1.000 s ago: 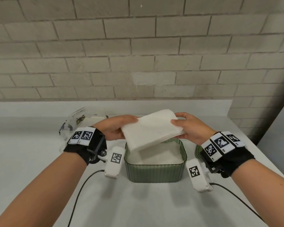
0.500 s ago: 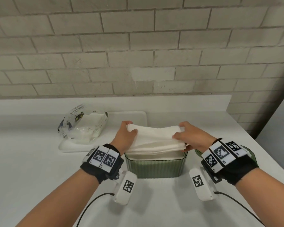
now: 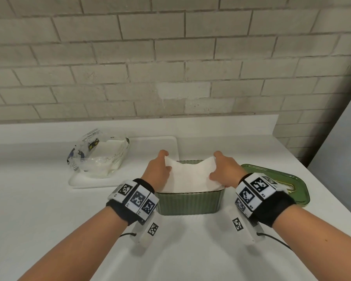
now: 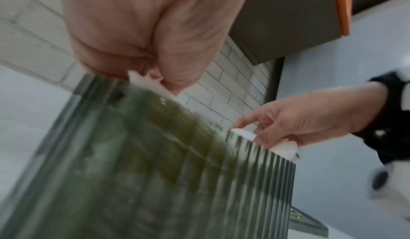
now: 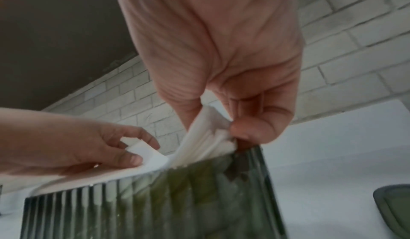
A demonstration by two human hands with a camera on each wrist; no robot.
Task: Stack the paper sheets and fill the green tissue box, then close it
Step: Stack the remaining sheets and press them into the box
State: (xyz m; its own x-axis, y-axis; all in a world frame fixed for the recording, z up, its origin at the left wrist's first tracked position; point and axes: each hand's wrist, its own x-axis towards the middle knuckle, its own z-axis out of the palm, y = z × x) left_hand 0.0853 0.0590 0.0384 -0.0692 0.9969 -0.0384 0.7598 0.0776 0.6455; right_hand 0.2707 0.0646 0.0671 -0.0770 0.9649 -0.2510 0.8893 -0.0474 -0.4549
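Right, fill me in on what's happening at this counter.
A person is loading a stack of white paper sheets into the green tissue box. The left hand and the right hand each pinch one end of the stack, which sits at the box's rim. The green lid lies on the counter to the right, not yet fitted.

The tissue box (image 3: 189,201) stands on the tabletop (image 3: 49,209), at its centre and near the front edge. The stack of paper sheets (image 3: 187,177) lies in the box, its ends rising above the rim. The left hand (image 3: 157,171) is at the left end of the stack, the right hand (image 3: 224,172) at the right end. The lid (image 3: 280,183) lies flat on the tabletop just right of the box. A tray (image 3: 130,179) lies behind and left of the box; a plastic bag (image 3: 97,153) sits on its left part. A brick wall (image 3: 170,57) rises behind the tabletop.
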